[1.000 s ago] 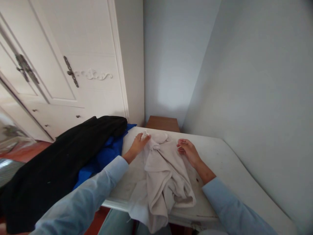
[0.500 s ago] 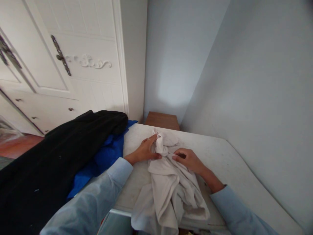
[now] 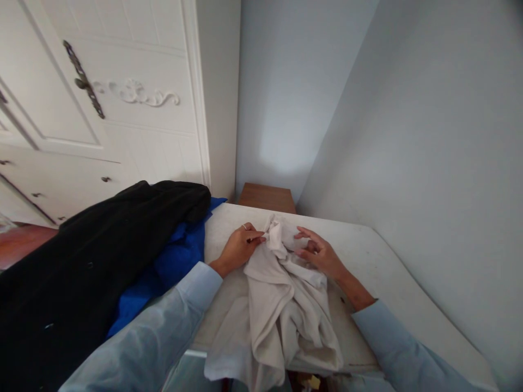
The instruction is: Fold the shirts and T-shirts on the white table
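Observation:
A crumpled off-white garment lies on the white tabletop, its lower part hanging over the near edge. Its far end is bunched and twisted. My left hand pinches the left side of that bunched end between thumb and fingertips; a ring shows on one finger. On the other side, my right hand is at the garment's right edge with its fingers apart and curved. Whether its fingertips touch the fabric is hard to make out.
A black garment with a blue cloth beneath it lies at the left. Behind stand a white wardrobe and a brown wooden box-like piece in the corner. Grey-blue walls border the table's far and right sides.
My left hand has gone from spread around the bunched end to pinching its left side. My right hand has let go of the fabric and opened its fingers. The view has shifted slightly.

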The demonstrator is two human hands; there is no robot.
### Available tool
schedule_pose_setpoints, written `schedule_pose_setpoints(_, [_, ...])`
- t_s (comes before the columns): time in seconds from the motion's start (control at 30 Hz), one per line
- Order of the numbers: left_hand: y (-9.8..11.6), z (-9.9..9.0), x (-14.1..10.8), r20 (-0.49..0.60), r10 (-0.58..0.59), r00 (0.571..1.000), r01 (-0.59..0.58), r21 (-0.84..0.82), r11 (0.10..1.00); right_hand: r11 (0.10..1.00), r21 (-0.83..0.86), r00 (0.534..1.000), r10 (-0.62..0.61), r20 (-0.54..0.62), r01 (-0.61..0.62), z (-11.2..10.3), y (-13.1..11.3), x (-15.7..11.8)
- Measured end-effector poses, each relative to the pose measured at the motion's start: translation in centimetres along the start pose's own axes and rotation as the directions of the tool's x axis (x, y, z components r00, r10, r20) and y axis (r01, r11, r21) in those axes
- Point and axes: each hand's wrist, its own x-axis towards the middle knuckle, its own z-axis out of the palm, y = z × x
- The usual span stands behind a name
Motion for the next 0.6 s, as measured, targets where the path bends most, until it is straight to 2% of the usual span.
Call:
schedule_pose_setpoints(0.1, [0.3, -0.1, 0.1, 0.024, 0.027, 0.999, -0.023, -0.134, 0.991, 0.992, -0.104, 0.991, -0.066, 0.12, 0.078, 0.6, -0.6, -0.3])
schedule_pose_setpoints(0.27, [1.0, -0.6, 0.3, 0.043, -0.021, 0.999, 0.036, -0.372, 0.927, 0.945, -0.227, 0.954, -0.181, 0.239, 0.237, 1.3, -1.9, -0.7])
schedule_pose_setpoints(0.37, [1.4, -0.8, 0.5, 0.019, -0.101, 0.995, 0.098, -0.488, 0.868, 0.956, -0.186, 0.952, -0.177, 0.251, 0.227, 1.6, -2.1, -0.8])
schedule_pose_setpoints(0.43, [1.5, -1.1, 0.8, -0.061, -0.195, 0.979, 0.122, -0.588, 0.8, 0.992, -0.016, 0.981, -0.122, 0.148, 0.125, 1.1, -2.1, -0.7])
schedule_pose_setpoints(0.5, [1.2, -1.7, 1.2, -0.195, -0.321, 0.927, 0.093, -0.709, 0.699, 0.957, 0.288, 0.997, -0.027, -0.069, 0.046, -0.3, -2.0, -0.3])
schedule_pose_setpoints(0.53, [0.8, -2.1, 1.4, -0.263, -0.398, 0.879, 0.067, -0.757, 0.649, 0.891, 0.45, 0.978, 0.036, -0.207, 0.062, -1.3, -1.9, 0.0])
schedule_pose_setpoints(0.57, [0.4, -2.5, 1.6, -0.318, -0.482, 0.816, 0.052, -0.791, 0.61, 0.804, 0.583, 0.933, 0.113, -0.341, 0.116, -2.5, -1.6, 0.3])
schedule_pose_setpoints(0.6, [-0.1, -3.0, 1.8, -0.36, -0.563, 0.744, 0.052, -0.808, 0.586, 0.718, 0.672, 0.868, 0.203, -0.454, 0.183, -3.8, -1.3, 0.6])
